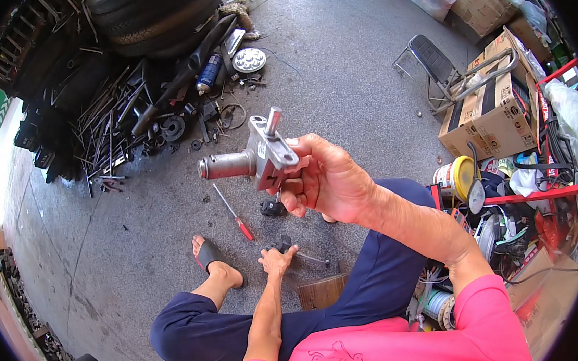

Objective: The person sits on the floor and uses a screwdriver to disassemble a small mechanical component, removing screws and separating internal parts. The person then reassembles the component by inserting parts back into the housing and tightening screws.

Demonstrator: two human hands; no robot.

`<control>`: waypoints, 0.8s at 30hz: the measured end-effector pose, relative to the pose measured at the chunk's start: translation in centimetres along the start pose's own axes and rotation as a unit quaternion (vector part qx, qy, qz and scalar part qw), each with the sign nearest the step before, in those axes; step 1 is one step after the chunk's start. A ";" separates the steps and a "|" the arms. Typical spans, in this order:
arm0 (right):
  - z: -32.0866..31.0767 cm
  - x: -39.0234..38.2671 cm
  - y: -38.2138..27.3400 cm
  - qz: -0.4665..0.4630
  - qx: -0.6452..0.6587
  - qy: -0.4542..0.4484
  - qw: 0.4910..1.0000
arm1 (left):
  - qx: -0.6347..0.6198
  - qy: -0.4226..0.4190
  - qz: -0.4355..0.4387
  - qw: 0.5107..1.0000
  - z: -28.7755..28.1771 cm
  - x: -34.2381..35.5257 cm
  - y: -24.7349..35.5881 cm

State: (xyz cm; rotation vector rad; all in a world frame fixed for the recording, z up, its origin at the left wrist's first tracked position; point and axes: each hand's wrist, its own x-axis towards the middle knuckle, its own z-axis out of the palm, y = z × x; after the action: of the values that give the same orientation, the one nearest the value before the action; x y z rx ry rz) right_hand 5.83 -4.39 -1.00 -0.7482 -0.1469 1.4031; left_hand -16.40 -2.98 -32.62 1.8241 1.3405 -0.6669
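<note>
The right hand (329, 170) is holding a metal fitting (261, 157) up in front of the person, well above the floor (341, 73), probably so that its shape can be looked over in good light. The tube of the fitting is pointing left and its short pin is standing upward, while the hand is gripping only the flange end, seemingly so that these 2 parts are staying uncovered. The left hand (279, 258) is reaching down between the legs and is resting on a dark part (282, 243) on the floor, perhaps steadying it; a thin metal rod (315, 258) is sticking out beside the fingers to the right. Near that hand, 1 red-handled screwdriver (244, 229) is lying with its tip pointing away from the person, likely left there for easy reach, and 1 black round part (273, 208) is sitting to the right of it. A brown cardboard piece (323, 292) is lying close to the body. As for the hands, the right is partly closed, pinching the flange with its lower fingers curling loosely; the left is spreading its fingers over the dark part, and whether it is truly gripping, I cannot tell.
</note>
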 end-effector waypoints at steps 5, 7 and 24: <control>0.7 -0.2 -0.2 -0.002 -0.059 0.011 0.998 | -0.102 0.111 -0.019 0.988 -0.4 1.1 0.8; 1.0 -0.3 -0.1 -0.003 -0.072 0.037 0.997 | -0.173 0.168 0.006 0.971 0.0 3.9 0.1; 4.2 -1.6 2.7 -0.223 -0.422 0.041 0.878 | -0.625 -0.181 0.323 0.687 -30.3 -17.6 10.9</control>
State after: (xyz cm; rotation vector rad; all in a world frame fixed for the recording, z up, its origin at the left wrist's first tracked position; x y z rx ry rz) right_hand 1.09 -4.26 1.27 -1.3835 -0.8510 0.8195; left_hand -12.34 10.39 1.33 0.7795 0.4654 0.2972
